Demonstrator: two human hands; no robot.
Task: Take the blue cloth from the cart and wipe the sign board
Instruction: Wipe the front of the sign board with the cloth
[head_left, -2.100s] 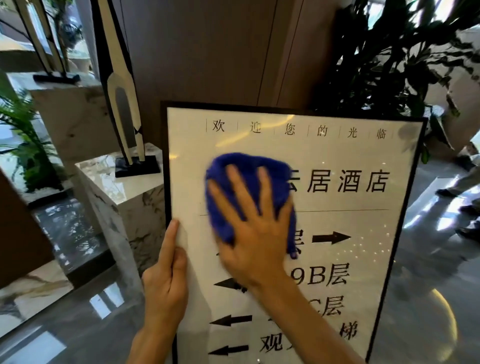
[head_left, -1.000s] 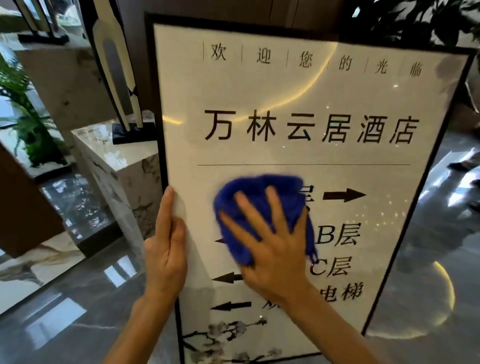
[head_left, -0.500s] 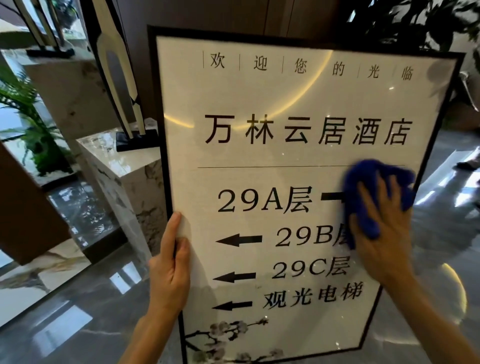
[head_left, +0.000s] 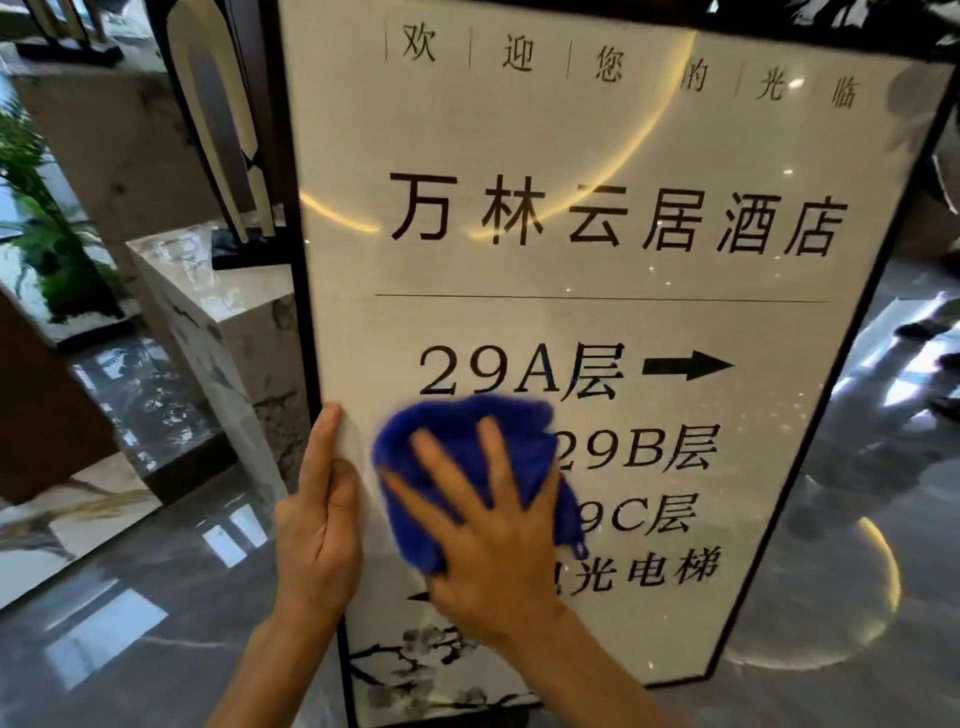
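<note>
A tall white sign board (head_left: 597, 270) with a thin black frame, black characters and arrows fills the middle of the view. My right hand (head_left: 488, 545) lies flat with fingers spread on a crumpled blue cloth (head_left: 467, 441), pressing it against the lower left of the board and hiding part of the lettering. My left hand (head_left: 319, 519) grips the board's left edge just beside the cloth, thumb on the front face. The cart is out of view.
A white marble pedestal (head_left: 208, 322) with a black-based sculpture (head_left: 223, 130) stands close behind the board's left edge. Green plants (head_left: 47, 249) are at far left. Glossy grey floor (head_left: 831, 571) spreads around. People's shoes (head_left: 930, 332) show at far right.
My right hand swept the cloth down the board, across to its right edge, then back to the lower left beside my left hand. My left hand kept its grip on the edge.
</note>
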